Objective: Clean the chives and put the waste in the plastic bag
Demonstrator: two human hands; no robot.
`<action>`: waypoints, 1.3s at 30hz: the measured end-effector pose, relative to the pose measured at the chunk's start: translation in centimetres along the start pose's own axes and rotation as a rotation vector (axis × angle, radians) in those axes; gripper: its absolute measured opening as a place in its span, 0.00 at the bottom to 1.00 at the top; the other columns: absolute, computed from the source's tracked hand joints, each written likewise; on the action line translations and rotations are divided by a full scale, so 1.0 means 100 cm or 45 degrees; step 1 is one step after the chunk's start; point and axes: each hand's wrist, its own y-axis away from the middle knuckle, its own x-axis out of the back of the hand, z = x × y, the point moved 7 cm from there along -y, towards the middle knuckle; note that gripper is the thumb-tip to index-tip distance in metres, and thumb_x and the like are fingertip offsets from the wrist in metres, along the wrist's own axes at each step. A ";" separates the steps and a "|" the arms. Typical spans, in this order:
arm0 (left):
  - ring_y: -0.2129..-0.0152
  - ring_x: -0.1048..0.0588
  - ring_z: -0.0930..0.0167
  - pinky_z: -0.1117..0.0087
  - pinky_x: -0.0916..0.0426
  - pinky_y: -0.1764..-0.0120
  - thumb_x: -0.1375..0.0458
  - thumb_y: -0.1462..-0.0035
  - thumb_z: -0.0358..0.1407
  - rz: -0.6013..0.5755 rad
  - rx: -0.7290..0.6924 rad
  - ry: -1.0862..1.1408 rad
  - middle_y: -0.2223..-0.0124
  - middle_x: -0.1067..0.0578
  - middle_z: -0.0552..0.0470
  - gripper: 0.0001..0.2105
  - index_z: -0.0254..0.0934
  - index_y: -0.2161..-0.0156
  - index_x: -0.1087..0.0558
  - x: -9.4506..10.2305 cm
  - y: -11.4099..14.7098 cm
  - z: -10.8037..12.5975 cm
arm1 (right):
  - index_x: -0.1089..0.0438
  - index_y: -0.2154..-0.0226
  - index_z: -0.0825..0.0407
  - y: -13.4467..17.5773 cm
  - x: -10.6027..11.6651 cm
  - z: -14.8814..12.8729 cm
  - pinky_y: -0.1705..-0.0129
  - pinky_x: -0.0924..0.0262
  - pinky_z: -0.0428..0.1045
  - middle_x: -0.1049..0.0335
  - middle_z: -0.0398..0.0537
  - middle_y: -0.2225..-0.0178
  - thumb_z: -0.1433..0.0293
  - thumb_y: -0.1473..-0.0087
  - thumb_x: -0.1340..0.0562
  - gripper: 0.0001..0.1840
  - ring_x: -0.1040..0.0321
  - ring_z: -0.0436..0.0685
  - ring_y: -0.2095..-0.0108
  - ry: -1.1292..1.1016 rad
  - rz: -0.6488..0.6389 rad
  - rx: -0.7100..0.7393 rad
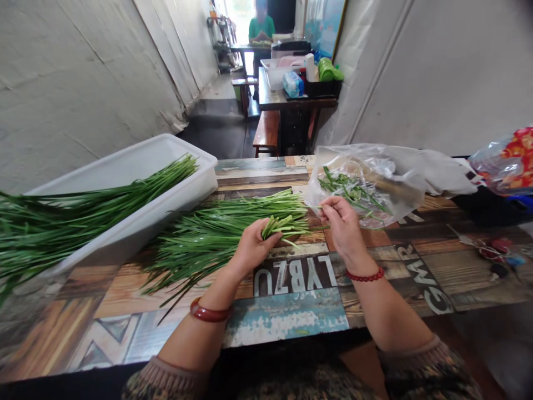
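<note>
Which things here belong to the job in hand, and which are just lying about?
Likely part of the job:
- green stalks, a bunch in the left hand
- white tub, holding more stalks
- plastic bag with green scraps

Apparently just lying about:
- red patterned packaging
- blue-and-white pack
- black tray

Toward six o'clock, the left hand grips a bunch of green stalks; toward four, the right hand pinches a thin stalk at a clear bag's edge. A white tub of greens sits at nine.
</note>
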 end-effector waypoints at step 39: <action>0.78 0.33 0.76 0.75 0.37 0.72 0.40 0.46 0.38 -0.012 0.196 0.392 0.77 0.29 0.55 0.11 0.33 0.75 0.28 0.003 0.001 0.000 | 0.29 0.68 0.50 0.023 -0.027 -0.040 0.66 0.30 0.47 0.24 0.46 0.67 0.73 0.47 0.38 0.03 0.26 0.52 0.66 0.154 -0.369 0.319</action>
